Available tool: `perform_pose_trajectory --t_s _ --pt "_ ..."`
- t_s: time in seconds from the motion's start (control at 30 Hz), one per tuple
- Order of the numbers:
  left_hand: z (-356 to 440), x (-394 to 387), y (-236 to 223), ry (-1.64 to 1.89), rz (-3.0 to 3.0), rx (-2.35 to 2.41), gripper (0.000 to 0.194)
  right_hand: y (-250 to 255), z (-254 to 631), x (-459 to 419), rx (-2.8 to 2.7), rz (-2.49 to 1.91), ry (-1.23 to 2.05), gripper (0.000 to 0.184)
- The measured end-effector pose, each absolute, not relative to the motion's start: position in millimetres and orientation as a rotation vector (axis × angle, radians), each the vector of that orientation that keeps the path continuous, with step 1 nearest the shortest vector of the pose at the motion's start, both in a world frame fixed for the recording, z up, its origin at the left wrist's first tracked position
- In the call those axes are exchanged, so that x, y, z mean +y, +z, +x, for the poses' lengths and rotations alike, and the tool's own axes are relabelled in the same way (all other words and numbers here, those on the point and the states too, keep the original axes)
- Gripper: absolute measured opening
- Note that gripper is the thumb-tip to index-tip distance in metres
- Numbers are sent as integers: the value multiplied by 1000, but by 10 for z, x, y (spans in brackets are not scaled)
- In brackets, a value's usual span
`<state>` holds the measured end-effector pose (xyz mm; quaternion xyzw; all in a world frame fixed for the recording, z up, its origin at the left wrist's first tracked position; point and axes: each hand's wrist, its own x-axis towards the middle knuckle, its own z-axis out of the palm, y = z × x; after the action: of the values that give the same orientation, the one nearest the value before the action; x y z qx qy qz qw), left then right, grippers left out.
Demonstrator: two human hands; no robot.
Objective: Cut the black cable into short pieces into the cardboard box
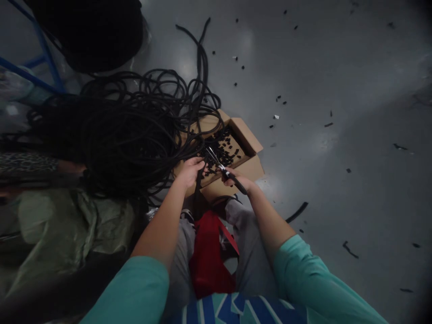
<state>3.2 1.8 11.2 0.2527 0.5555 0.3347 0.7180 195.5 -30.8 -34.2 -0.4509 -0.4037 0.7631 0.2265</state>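
So left hand (191, 172) is pinching long black cord (199, 182), right hand (243, 182) clamped round black-handled metal scissors (222, 167), tips toward 11 o'clock.

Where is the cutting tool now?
In the head view, the cutting tool is in the right hand, above the near side of the cardboard box.

A: What are the hands holding?
B: The left hand (192, 172) pinches a black cord (200, 179); the right hand (234, 177) grips scissors (225, 172) with dark handles, blades slightly apart.
A: What is beneath them?
B: An open cardboard box (251, 167) with small black pieces (227, 154) inside.
A: And around it?
B: Left, a large tangle of black cord (124, 139); beyond it, another person's patterned sleeve (29, 162). Right, grey floor (344, 135) with scattered scraps (328, 124).
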Motion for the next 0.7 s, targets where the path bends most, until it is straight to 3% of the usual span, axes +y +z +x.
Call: perform_pose_trajectory --t_s 0.7 --pt "49 -17 18 653 669 1225 20 -319 1863 -319 -1304 -1298 1985 51"
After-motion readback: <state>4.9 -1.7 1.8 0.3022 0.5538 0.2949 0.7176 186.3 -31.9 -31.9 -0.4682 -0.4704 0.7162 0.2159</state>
